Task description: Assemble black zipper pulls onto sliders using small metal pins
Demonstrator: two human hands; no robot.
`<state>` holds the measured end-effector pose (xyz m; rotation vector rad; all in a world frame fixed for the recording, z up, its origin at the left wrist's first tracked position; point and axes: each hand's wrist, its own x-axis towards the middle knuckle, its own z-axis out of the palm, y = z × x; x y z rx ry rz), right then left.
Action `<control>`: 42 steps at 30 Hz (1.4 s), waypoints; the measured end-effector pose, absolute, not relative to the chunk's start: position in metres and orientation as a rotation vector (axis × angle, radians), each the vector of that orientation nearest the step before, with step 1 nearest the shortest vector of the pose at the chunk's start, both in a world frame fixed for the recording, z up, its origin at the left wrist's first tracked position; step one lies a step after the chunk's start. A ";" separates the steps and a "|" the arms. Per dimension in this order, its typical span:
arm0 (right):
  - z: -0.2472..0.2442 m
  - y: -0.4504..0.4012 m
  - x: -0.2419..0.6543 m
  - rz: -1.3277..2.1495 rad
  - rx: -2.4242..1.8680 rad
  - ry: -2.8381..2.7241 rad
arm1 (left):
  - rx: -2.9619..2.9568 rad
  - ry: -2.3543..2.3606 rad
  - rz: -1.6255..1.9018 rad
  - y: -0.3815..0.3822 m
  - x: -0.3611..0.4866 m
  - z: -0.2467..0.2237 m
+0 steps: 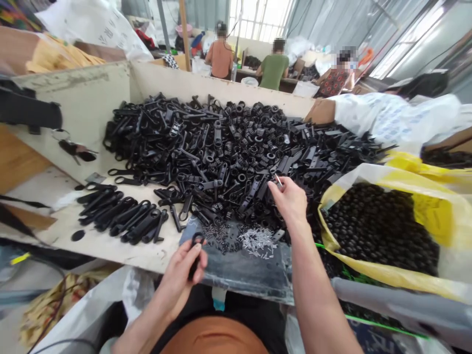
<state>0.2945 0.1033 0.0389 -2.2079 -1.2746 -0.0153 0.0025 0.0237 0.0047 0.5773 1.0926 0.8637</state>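
Observation:
My left hand (pixel 184 265), near the front edge of the bench, is closed around a black plastic handle with a ring end (pixel 198 238). Over the heap of black plastic parts (pixel 221 137), the fingers of my right hand (pixel 291 199) are pinched together. A thin, pale sliver (pixel 278 180) shows at its fingertips, too small to identify. Between the hands, a dark board (pixel 247 275) carries a pile of small silver pins (pixel 258 242) and a pile of tiny dark pieces (pixel 216 233). Several ring-ended black handles (pixel 127 216) lie in a row to the left.
A wooden wall (pixel 92 108) borders the heap on the left. An open yellow and white bag (pixel 354 260) of small black pieces stands at the right. Keys (pixel 77 150) hang on the left wall. Three people sit at a far bench, one wearing a green shirt (pixel 273 71).

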 end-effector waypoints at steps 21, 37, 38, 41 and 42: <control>0.004 -0.014 0.178 -0.012 -0.949 -2.062 | 0.200 0.823 0.704 0.023 0.008 0.009; -0.003 -0.023 0.173 -0.052 -0.993 -2.093 | 0.249 0.877 0.831 0.011 0.017 0.016; -0.003 -0.024 0.173 -0.060 -1.002 -2.110 | 0.295 0.886 0.830 0.010 0.016 0.016; -0.003 -0.027 0.172 -0.083 -1.019 -2.163 | 0.413 0.925 0.824 0.007 0.013 0.013; -0.002 -0.029 0.171 -0.085 -1.025 -2.175 | 0.450 0.937 0.818 0.006 0.013 0.011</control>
